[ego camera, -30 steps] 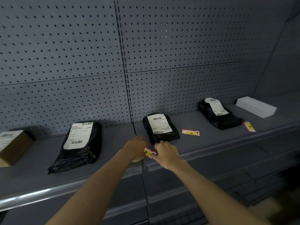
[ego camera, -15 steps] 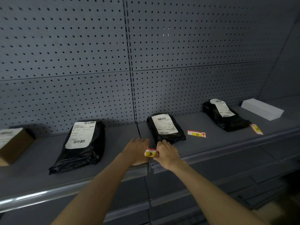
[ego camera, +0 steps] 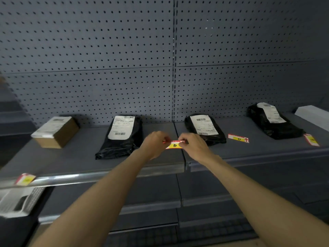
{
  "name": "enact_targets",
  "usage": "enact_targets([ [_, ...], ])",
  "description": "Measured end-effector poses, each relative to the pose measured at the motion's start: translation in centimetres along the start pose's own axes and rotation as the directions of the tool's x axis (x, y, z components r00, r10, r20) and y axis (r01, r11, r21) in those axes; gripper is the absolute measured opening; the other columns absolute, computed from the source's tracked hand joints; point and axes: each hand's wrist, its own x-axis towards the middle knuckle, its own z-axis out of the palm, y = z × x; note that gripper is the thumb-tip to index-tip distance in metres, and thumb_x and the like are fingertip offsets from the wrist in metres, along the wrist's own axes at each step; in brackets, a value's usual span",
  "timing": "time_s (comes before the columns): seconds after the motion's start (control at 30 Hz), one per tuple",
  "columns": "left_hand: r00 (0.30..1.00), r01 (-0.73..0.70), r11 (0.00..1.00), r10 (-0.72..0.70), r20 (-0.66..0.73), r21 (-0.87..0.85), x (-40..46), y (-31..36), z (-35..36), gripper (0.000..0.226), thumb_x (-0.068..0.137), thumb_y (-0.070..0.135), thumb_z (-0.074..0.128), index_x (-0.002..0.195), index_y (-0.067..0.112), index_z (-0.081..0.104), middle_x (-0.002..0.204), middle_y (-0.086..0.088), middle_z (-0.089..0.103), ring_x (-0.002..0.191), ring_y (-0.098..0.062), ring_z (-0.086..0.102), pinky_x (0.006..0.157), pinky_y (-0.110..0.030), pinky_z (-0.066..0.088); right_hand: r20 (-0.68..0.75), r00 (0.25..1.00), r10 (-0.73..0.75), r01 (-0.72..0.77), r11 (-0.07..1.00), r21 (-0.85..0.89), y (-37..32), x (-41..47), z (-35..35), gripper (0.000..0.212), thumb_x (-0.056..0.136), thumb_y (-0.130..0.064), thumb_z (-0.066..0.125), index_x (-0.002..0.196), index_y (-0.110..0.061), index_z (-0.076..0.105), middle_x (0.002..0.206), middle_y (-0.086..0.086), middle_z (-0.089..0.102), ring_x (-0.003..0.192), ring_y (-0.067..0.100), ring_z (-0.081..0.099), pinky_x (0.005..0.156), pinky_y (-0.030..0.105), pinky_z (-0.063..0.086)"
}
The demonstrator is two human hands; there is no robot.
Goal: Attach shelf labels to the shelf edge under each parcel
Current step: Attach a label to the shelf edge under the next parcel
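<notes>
My left hand and my right hand pinch the two ends of a red-and-yellow shelf label marked B, held above the shelf between two black parcels. The black parcel on the left and the black parcel on the right both lie flat with white shipping slips up. A third black parcel lies further right. A label marked D rests on the shelf. Another label lies at the far right. One label sits on the metal shelf edge at the left.
A brown cardboard box stands at the shelf's left end and a white box at the right end. Pegboard backs the shelf. A white basket sits below the shelf edge at the lower left. Lower shelves run beneath.
The view has shifted left, bringing the cardboard box and the edge label into sight. Both hands have lifted the B label up off the shelf edge area and hold it stretched between them.
</notes>
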Motion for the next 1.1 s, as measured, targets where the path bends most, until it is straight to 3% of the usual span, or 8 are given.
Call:
enact_targets([
  [0.1, 0.998, 0.045, 0.999, -0.045, -0.037, -0.018, -2.9, -1.8, -2.7, 0.014, 0.087, 0.022, 0.062, 0.096, 0.020, 0.073, 0.092, -0.003, 0.073, 0.084, -0.021, 0.066, 0.077, -0.040, 0.056, -0.009, 0.998, -0.064, 0.065, 0.995, 0.082, -3.6, 0.2, 1.4, 0.013, 0.090, -0.015, 0.061, 0.098, -0.015, 0.071, 0.095, 0.002, 0.068, 0.085, 0.020, 0.061, 0.071, 0.036, 0.048],
  [0.23, 0.986, 0.147, 0.989, -0.147, -0.073, -0.002, -7.5, -5.7, -5.5, 0.012, 0.086, 0.024, 0.066, 0.095, 0.016, 0.069, 0.089, -0.005, 0.071, 0.084, -0.024, 0.064, 0.076, -0.041, 0.055, 0.011, 0.993, -0.118, 0.114, 0.973, 0.200, -8.2, 0.1, 4.2, 0.013, 0.092, -0.009, 0.060, 0.098, -0.006, 0.071, 0.077, -0.004, 0.059, 0.067, 0.012, 0.054, 0.056, 0.019, 0.035],
  [0.3, 0.976, 0.199, 0.980, -0.197, -0.090, 0.011, -10.0, -7.7, -6.4, 0.013, 0.084, 0.022, 0.066, 0.095, 0.017, 0.069, 0.088, -0.001, 0.069, 0.084, -0.023, 0.064, 0.076, -0.038, 0.054, 0.035, 0.990, -0.134, 0.122, 0.963, 0.240, -9.7, 0.0, 5.7, 0.014, 0.093, -0.007, 0.058, 0.099, -0.003, 0.070, 0.069, -0.009, 0.055, 0.058, 0.003, 0.049, 0.054, 0.019, 0.036],
  [0.43, 0.956, 0.283, 0.956, -0.274, -0.109, 0.078, -14.6, -11.2, -6.2, 0.013, 0.083, 0.018, 0.059, 0.092, 0.018, 0.068, 0.089, 0.000, 0.067, 0.085, -0.023, 0.064, 0.076, -0.034, 0.051, 0.082, 0.979, -0.184, 0.159, 0.956, 0.245, -12.0, -0.4, 8.1, 0.017, 0.094, -0.007, 0.056, 0.104, -0.004, 0.070, 0.093, 0.007, 0.067, 0.069, 0.010, 0.056, 0.062, 0.026, 0.046],
  [0.6, 0.975, 0.221, 0.956, -0.216, -0.047, 0.191, -17.8, -13.9, -5.0, 0.022, 0.084, 0.013, 0.060, 0.105, 0.013, 0.068, 0.109, -0.009, 0.064, 0.100, -0.029, 0.060, 0.081, -0.039, 0.050, 0.096, 0.972, -0.215, 0.192, 0.960, 0.202, -13.4, -0.9, 10.4, 0.016, 0.092, -0.010, 0.057, 0.097, -0.010, 0.072, 0.095, 0.007, 0.069, 0.082, 0.018, 0.062, 0.075, 0.039, 0.055],
  [0.77, 0.983, 0.184, 0.943, -0.183, -0.031, 0.279, -18.3, -14.9, -3.9, 0.042, 0.087, 0.019, 0.058, 0.128, 0.016, 0.057, 0.129, -0.005, 0.056, 0.117, -0.026, 0.050, 0.098, -0.040, 0.045, 0.115, 0.966, -0.231, 0.209, 0.961, 0.181, -14.3, -1.2, 11.8, 0.016, 0.092, -0.010, 0.056, 0.095, -0.009, 0.072, 0.095, 0.006, 0.068, 0.084, 0.018, 0.061, 0.075, 0.038, 0.053],
  [1.1, 0.987, 0.155, 0.937, -0.131, -0.096, 0.313, -18.2, -15.4, -3.3, 0.039, 0.091, 0.018, 0.050, 0.129, 0.016, 0.053, 0.126, -0.004, 0.055, 0.113, -0.025, 0.049, 0.093, -0.040, 0.046, 0.108, 0.972, -0.208, 0.189, 0.968, 0.164, -14.9, -1.2, 13.4, 0.018, 0.094, -0.011, 0.053, 0.095, -0.012, 0.071, 0.094, 0.004, 0.064, 0.081, 0.019, 0.060, 0.074, 0.040, 0.053],
])
